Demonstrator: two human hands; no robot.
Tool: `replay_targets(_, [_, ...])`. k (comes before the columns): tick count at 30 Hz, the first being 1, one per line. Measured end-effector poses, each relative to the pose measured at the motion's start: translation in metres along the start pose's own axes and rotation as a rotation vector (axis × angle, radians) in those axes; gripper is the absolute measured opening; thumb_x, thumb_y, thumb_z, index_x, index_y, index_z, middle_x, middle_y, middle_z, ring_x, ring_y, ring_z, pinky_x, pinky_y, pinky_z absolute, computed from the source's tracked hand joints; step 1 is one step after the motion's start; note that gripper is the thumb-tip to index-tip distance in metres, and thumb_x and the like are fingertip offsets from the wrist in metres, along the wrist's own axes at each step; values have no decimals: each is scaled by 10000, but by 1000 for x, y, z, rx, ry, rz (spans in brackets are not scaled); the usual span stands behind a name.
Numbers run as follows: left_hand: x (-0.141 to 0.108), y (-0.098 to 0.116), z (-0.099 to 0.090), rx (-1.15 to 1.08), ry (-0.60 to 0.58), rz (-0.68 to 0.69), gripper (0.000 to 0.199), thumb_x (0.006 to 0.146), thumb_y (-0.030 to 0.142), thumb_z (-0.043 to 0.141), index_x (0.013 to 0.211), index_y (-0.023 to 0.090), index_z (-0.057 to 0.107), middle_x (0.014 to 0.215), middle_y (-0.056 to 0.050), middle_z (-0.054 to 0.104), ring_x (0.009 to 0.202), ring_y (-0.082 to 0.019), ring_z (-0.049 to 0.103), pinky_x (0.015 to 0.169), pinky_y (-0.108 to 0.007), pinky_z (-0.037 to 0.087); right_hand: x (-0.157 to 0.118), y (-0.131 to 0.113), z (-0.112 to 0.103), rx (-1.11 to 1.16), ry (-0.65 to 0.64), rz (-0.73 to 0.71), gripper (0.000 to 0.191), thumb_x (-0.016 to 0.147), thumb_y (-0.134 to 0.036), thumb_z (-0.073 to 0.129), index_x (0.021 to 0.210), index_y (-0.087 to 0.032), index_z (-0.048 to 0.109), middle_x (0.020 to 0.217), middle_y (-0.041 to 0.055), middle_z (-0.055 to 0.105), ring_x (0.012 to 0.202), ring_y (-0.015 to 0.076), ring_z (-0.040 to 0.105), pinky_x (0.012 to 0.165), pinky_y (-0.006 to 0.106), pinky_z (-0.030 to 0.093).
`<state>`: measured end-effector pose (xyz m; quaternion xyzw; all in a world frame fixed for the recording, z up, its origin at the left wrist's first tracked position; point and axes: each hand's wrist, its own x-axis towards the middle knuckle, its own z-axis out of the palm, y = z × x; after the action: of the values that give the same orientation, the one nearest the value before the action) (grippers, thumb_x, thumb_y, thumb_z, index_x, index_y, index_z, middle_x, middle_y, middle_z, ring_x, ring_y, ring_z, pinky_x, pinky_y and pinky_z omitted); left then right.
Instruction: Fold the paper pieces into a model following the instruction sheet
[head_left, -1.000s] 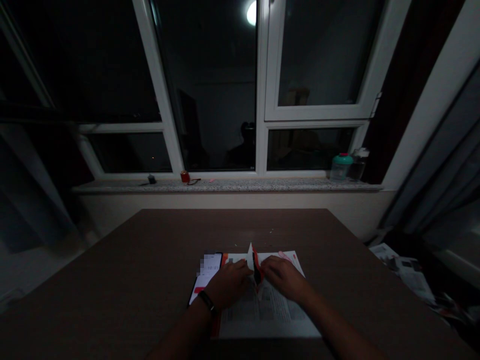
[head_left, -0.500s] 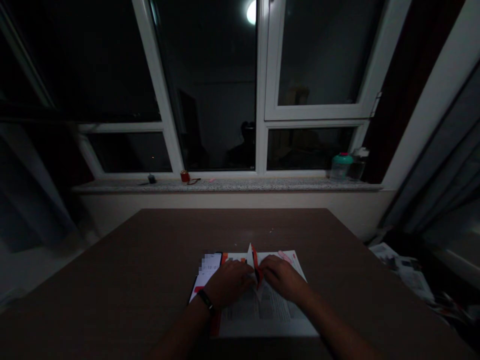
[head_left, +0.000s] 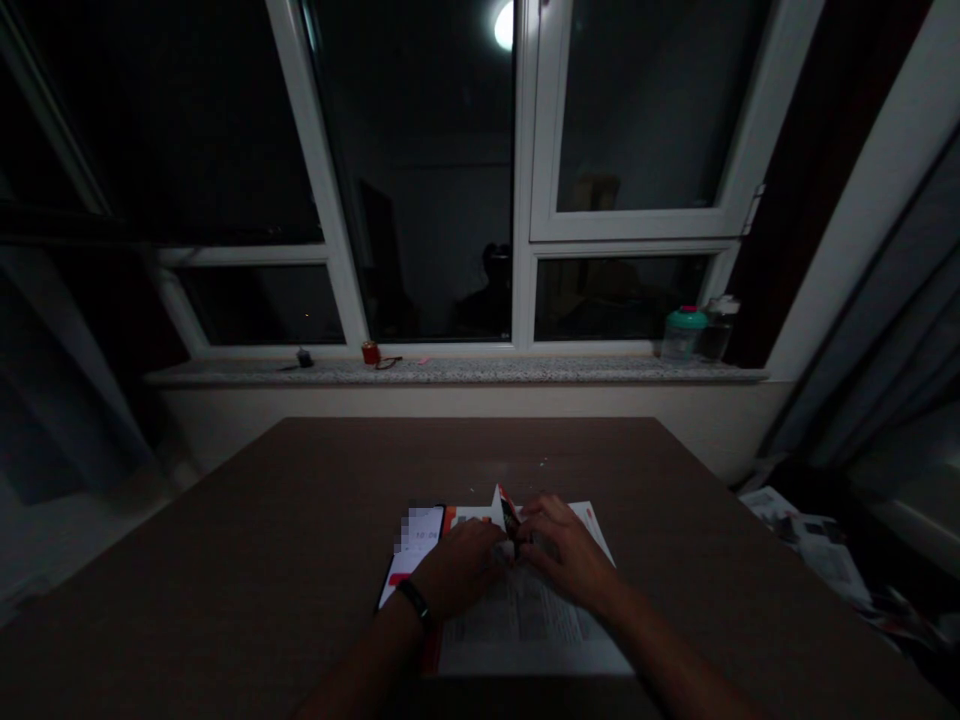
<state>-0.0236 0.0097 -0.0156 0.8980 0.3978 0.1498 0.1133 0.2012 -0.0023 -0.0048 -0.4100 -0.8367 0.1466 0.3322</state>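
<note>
Between my two hands stands a folded piece of paper (head_left: pixel 505 508), white on one side with red and dark print. My left hand (head_left: pixel 459 568), a dark band at its wrist, pinches the paper's near left side. The fingers of my right hand (head_left: pixel 568 553) close on its right side, the hand arched over the sheet below. Both fingertips are partly hidden in the dim light. Underneath lies a printed magazine or booklet (head_left: pixel 536 645) with an orange-red left edge. Beside my left hand, a phone (head_left: pixel 405 565) with a lit screen touches that edge.
The brown table (head_left: pixel 300 520) reaches to a wall under a stone windowsill (head_left: pixel 480 370). On the sill are a red jar (head_left: pixel 370 352), a small dark bottle (head_left: pixel 303 357) and a teal-lidded container (head_left: pixel 684 335). Newspapers (head_left: pixel 817 550) lie off the table's right side.
My right hand has shifted slightly up and flattened over the paper, covering the pink piece seen on the booklet earlier. The folded paper stands lower and leans a little left. My left hand barely moved.
</note>
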Motion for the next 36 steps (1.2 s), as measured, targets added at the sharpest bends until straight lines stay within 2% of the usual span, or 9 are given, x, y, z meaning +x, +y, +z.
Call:
replay_targets(7, [1, 12, -2, 85, 12, -63, 306, 848, 99, 531, 1130, 214, 562, 1171, -58, 562, 1075, -235, 507, 957, -362, 398, 0, -12, -1, -157, -32, 45, 243, 742, -404, 765, 819, -220, 626, 1225, 56, 541, 1176, 268, 427, 974, 393, 354])
replay_targets(13, [2, 15, 1, 79, 19, -91, 382, 854, 79, 505, 1210, 216, 533, 1188, -60, 564, 1085, -235, 501, 993, -375, 383, 0, -10, 3, -179, -35, -12, 89, 764, -170, 684, 821, -212, 629, 1243, 59, 550, 1243, 253, 388, 1028, 389, 329])
replay_targets(17, [2, 15, 2, 84, 21, -99, 325, 878, 105, 507, 1189, 191, 545, 1181, -68, 572, 1074, -241, 503, 976, -377, 405, 0, -3, 5, -160, -38, -88, 171, 770, -76, 592, 858, -210, 647, 1262, 55, 550, 1238, 241, 402, 1027, 389, 341])
replay_targets(22, [1, 14, 3, 92, 32, -89, 279, 917, 99, 457, 1165, 171, 562, 1128, -69, 593, 1048, -235, 517, 961, -381, 421, -2, 1, 1, -99, -55, -180, 88, 764, -129, 656, 781, -215, 647, 1224, 40, 576, 1215, 248, 438, 994, 396, 373])
replay_targets(25, [0, 13, 3, 77, 54, -66, 262, 924, 97, 444, 1145, 167, 565, 1128, -73, 597, 1051, -233, 523, 967, -386, 422, -4, 3, -3, -27, -75, -221, 11, 828, -228, 658, 826, -229, 669, 1190, 50, 599, 1138, 240, 509, 949, 397, 400])
replay_targets(27, [0, 12, 3, 57, 60, -52, 252, 943, 116, 428, 1149, 171, 561, 1143, -75, 600, 1059, -232, 526, 973, -390, 421, -4, 5, -2, 35, -54, -190, 94, 901, -263, 583, 873, -228, 665, 1119, 59, 625, 1050, 216, 559, 909, 371, 419])
replay_targets(31, [0, 12, 2, 5, 74, -34, 245, 995, 181, 377, 1157, 184, 562, 1167, -76, 609, 1072, -224, 539, 978, -383, 415, -1, 13, 5, 70, 81, 75, 199, 978, -263, 432, 1007, -210, 622, 982, 56, 636, 948, 193, 586, 867, 330, 436])
replay_targets(33, [2, 11, 3, -19, 86, -25, 267, 1021, 213, 338, 1130, 192, 581, 1157, -72, 618, 1059, -213, 555, 975, -371, 410, 1, 15, 9, 52, 48, 102, 226, 980, -227, 410, 1011, -210, 632, 988, 52, 637, 963, 190, 582, 883, 325, 427])
replay_targets(36, [4, 9, 6, -33, 88, -43, 324, 1040, 243, 300, 1044, 200, 620, 1094, -58, 643, 997, -197, 591, 943, -348, 422, 3, 15, 12, 17, -43, 49, 243, 978, -200, 412, 951, -204, 653, 985, 48, 641, 969, 182, 575, 886, 306, 418])
